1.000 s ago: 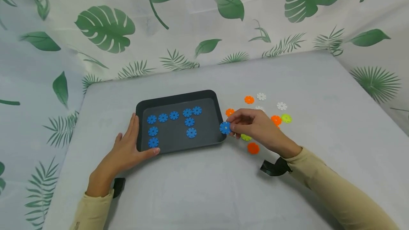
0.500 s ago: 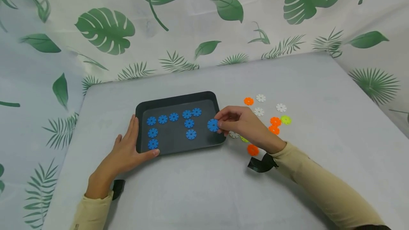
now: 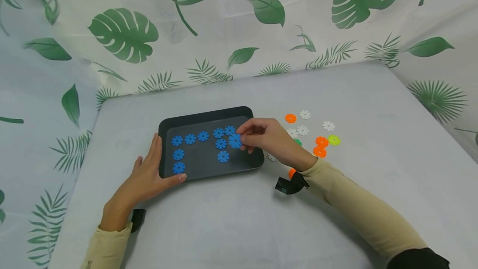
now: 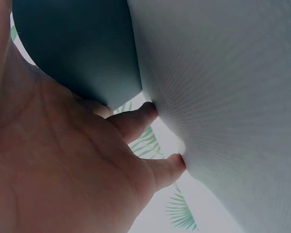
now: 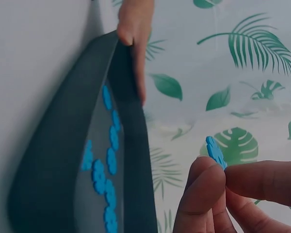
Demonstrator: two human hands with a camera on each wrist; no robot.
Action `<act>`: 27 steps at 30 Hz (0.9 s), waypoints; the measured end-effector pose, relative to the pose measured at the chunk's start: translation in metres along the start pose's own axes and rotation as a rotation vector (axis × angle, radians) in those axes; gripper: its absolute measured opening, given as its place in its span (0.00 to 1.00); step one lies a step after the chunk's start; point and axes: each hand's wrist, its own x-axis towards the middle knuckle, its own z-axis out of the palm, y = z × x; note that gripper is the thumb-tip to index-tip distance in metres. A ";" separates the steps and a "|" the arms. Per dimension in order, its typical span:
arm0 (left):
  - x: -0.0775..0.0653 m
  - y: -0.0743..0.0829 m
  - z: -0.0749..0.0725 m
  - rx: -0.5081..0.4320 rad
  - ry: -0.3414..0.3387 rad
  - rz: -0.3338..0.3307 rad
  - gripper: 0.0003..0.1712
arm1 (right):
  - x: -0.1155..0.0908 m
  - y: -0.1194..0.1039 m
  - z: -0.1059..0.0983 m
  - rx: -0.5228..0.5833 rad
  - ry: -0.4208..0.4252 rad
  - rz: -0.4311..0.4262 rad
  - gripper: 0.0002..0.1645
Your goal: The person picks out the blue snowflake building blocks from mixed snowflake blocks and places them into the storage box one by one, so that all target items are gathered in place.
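Observation:
In the head view a dark grey tray [image 3: 201, 169] holds several blue notched plastic discs [image 3: 203, 136], laid in two groups. My left hand [image 3: 143, 182] rests against the tray's left side, fingers extended along the wall and thumb at the front rim. The left wrist view shows two fingertips [image 4: 148, 110] of this hand down at the tablecloth beside the tray. Over the tray's right half, my right hand [image 3: 265, 140] pinches another blue notched disc [image 3: 235, 140] between thumb and fingers. That disc overlaps the right-hand group in the head view; the right wrist view shows it raised, edge-on.
Right of the tray lie loose notched discs: orange [image 3: 321, 141], white [image 3: 328, 125], yellow-green [image 3: 334, 140] and a partly hidden green one [image 3: 298, 141]. A white cloth [image 3: 224, 219] covers the table. Behind it hangs a leaf-printed curtain [image 3: 224, 20].
My right hand has carried the blue disc leftward from the tray's right rim to above the right-hand group. The left hand and the tray have stayed in place.

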 end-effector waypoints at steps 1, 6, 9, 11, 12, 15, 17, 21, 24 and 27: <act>0.000 0.000 0.000 0.000 -0.001 -0.002 0.80 | 0.002 -0.001 0.001 0.005 -0.002 0.000 0.12; -0.001 0.000 0.000 0.010 -0.008 -0.010 0.80 | 0.011 -0.006 0.007 0.006 -0.019 -0.009 0.13; -0.001 0.001 -0.001 0.012 -0.006 -0.006 0.79 | 0.017 -0.008 0.010 0.000 -0.026 -0.017 0.12; -0.001 0.001 -0.001 0.014 -0.004 -0.001 0.79 | 0.021 -0.009 0.012 0.004 -0.026 -0.026 0.11; -0.001 0.001 -0.002 0.016 -0.003 0.000 0.79 | 0.024 -0.010 0.014 0.009 -0.026 -0.032 0.10; -0.002 0.001 -0.002 0.022 -0.004 -0.002 0.79 | 0.031 -0.011 0.020 0.032 -0.034 -0.047 0.09; -0.001 0.001 -0.002 0.024 -0.003 -0.006 0.80 | 0.036 -0.012 0.024 0.053 -0.044 -0.062 0.09; -0.001 0.001 -0.002 0.017 -0.011 -0.012 0.80 | 0.048 -0.014 0.033 0.091 -0.065 -0.078 0.08; 0.000 0.000 -0.002 0.013 -0.014 -0.012 0.79 | 0.055 -0.015 0.039 0.099 -0.081 -0.078 0.09; 0.000 0.000 -0.002 0.007 -0.013 -0.006 0.79 | 0.060 -0.017 0.043 0.097 -0.091 -0.079 0.10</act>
